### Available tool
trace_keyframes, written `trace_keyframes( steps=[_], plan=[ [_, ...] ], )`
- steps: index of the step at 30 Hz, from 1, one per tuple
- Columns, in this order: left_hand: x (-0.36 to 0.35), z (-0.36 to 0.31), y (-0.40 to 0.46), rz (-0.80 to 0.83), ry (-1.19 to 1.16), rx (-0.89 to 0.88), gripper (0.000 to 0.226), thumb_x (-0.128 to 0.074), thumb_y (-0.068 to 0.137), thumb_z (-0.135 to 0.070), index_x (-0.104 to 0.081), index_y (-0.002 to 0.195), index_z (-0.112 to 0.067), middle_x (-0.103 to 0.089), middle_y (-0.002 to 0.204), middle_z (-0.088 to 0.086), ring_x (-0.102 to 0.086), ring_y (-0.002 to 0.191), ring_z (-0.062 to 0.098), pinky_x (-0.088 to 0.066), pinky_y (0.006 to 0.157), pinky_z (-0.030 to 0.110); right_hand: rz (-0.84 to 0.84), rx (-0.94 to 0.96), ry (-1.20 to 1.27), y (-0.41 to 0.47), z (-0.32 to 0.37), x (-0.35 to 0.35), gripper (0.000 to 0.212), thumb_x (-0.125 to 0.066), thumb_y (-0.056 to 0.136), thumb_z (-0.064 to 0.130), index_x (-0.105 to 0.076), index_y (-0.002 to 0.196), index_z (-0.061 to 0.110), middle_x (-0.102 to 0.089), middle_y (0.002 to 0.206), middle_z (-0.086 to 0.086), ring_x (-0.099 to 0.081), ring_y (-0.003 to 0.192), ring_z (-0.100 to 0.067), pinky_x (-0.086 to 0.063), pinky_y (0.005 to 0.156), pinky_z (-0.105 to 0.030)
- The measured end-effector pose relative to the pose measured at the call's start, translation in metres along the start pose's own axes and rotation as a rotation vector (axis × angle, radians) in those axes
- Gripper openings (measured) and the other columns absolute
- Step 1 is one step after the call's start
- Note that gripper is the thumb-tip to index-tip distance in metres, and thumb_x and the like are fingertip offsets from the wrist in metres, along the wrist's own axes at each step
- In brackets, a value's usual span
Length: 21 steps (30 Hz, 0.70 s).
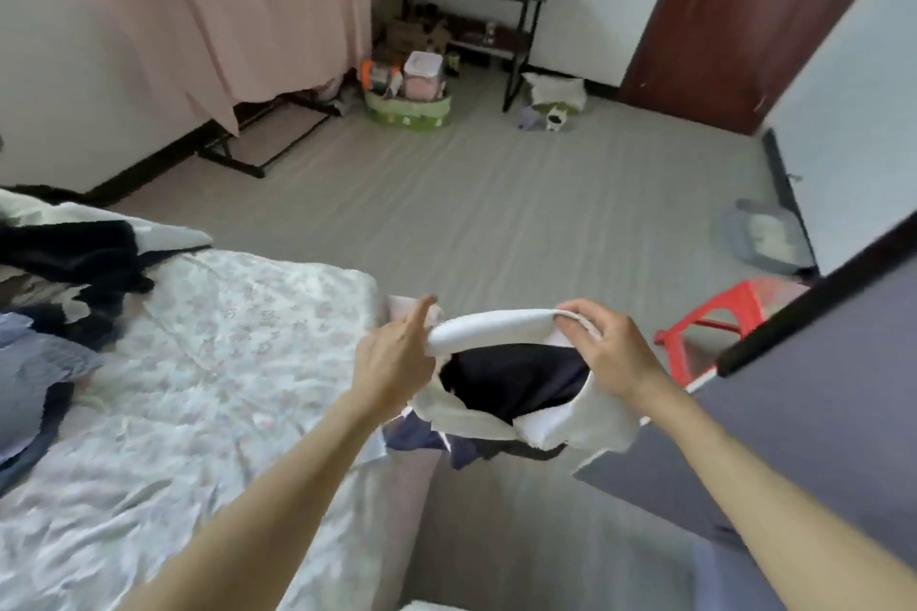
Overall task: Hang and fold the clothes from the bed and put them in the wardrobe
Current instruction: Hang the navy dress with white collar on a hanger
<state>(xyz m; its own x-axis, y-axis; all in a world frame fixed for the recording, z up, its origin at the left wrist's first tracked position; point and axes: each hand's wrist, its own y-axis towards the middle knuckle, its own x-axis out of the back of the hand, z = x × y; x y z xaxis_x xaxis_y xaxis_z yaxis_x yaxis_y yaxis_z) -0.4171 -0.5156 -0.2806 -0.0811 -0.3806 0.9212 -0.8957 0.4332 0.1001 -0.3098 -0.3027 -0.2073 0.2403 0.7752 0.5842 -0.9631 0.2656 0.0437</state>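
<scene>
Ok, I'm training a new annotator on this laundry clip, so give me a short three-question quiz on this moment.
1. True or false: both hands hold the white garment.
2. Which lies on the bed? A) dark clothes B) a red stool C) a green basket
3. What colour is the stool near the right hand?

Key: 1 true: the left hand and right hand each grip an end. 2 A: dark clothes. 3 red.
</scene>
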Motion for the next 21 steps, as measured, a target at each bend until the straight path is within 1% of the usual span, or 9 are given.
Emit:
trace_keyframes(
  steps=[3,5,7,9,11,13,15,19,21],
  plan=[
    [-0.014,-0.066,0.016,0.02,-0.099,-0.016,0.062,-0.054,0.081,-0.019,-0.031,0.137,-0.031,-0.065,0.098,0.003,-0.061,0.088,0.028,-0.044,0.064,0.031,-0.157,-0.02,0.019,-0.028,-0.019,0.065,0.024,-0.057,0.091,0.014,-0.059,0.075,0.032,-0.062,0.074,0.016,-0.054,0.071,0.008,-0.039,0.069,-0.005],
    [-0.024,-0.112,0.022,0.152,-0.38,-0.027,0.054,-0.055,0.084,-0.016,-0.038,0.134,-0.026,-0.062,0.085,0.005,-0.06,0.082,0.029,-0.043,0.067,0.032,-0.259,-0.056,0.0,-0.052,-0.038,0.11,0.015,-0.057,0.091,0.015,-0.063,0.078,0.021,-0.063,0.077,0.009,-0.055,0.076,-0.003,-0.038,0.07,-0.005],
    [-0.029,-0.154,0.024,0.365,-0.751,-0.059,0.04,-0.058,0.087,-0.007,-0.048,0.122,-0.022,-0.062,0.085,0.006,-0.057,0.08,0.024,-0.042,0.068,0.03,-0.315,-0.126,-0.021,-0.079,-0.061,0.15,0.01,-0.057,0.091,0.018,-0.064,0.085,0.017,-0.064,0.081,0.008,-0.057,0.082,-0.008,-0.038,0.07,-0.003],
    [-0.033,-0.191,0.02,0.536,-0.944,-0.071,0.029,-0.058,0.087,0.0,-0.055,0.106,-0.023,-0.066,0.089,0.007,-0.058,0.083,0.022,-0.042,0.072,0.029,-0.296,-0.229,-0.051,-0.113,-0.084,0.187,0.002,-0.06,0.089,0.025,-0.063,0.088,0.025,-0.063,0.087,0.016,-0.057,0.089,-0.007,-0.038,0.073,-0.001],
    [-0.037,-0.223,0.016,0.663,-1.054,-0.085,0.027,-0.056,0.089,0.002,-0.057,0.098,-0.023,-0.069,0.085,0.003,-0.06,0.078,0.019,-0.043,0.073,0.029,-0.23,-0.35,-0.131,-0.144,-0.104,0.214,0.017,-0.065,0.084,0.034,-0.059,0.099,0.035,-0.062,0.101,0.019,-0.055,0.101,-0.006,-0.038,0.082,-0.008],
    [-0.046,-0.262,0.01,0.819,-1.134,-0.095,0.018,-0.054,0.091,-0.002,-0.055,0.097,-0.02,-0.067,0.085,0.006,-0.06,0.075,0.022,-0.044,0.07,0.03,-0.17,-0.499,-0.267,-0.18,-0.124,0.238,0.047,-0.069,0.08,0.037,-0.049,0.122,0.036,-0.054,0.124,0.013,-0.047,0.119,-0.011,-0.036,0.092,-0.022],
    [-0.053,-0.295,0.004,0.927,-1.153,-0.106,0.008,-0.053,0.093,-0.01,-0.052,0.094,-0.018,-0.06,0.086,0.012,-0.055,0.073,0.026,-0.043,0.062,0.032,-0.109,-0.63,-0.359,-0.21,-0.137,0.253,0.066,-0.069,0.08,0.036,-0.032,0.135,0.039,-0.043,0.138,0.008,-0.041,0.127,-0.017,-0.034,0.093,-0.027],
    [-0.068,-0.358,-0.002,1.04,-1.096,-0.192,0.006,-0.057,0.09,-0.018,-0.054,0.086,-0.019,-0.057,0.077,0.005,-0.055,0.058,0.015,-0.046,0.048,0.023,-0.229,-0.729,-0.246,-0.267,-0.155,0.279,0.062,-0.06,0.086,0.017,-0.027,0.134,0.039,-0.034,0.143,0.009,-0.033,0.133,-0.013,-0.032,0.094,-0.025],
    [-0.077,-0.376,-0.002,1.079,-1.008,-0.304,0.011,-0.063,0.085,-0.027,-0.056,0.089,-0.019,-0.061,0.076,0.0,-0.058,0.061,0.013,-0.049,0.053,0.022,-0.345,-0.757,-0.104,-0.288,-0.159,0.287,0.056,-0.058,0.087,0.01,-0.035,0.131,0.036,-0.038,0.14,0.007,-0.035,0.132,-0.012,-0.037,0.09,-0.021]
  ],
)
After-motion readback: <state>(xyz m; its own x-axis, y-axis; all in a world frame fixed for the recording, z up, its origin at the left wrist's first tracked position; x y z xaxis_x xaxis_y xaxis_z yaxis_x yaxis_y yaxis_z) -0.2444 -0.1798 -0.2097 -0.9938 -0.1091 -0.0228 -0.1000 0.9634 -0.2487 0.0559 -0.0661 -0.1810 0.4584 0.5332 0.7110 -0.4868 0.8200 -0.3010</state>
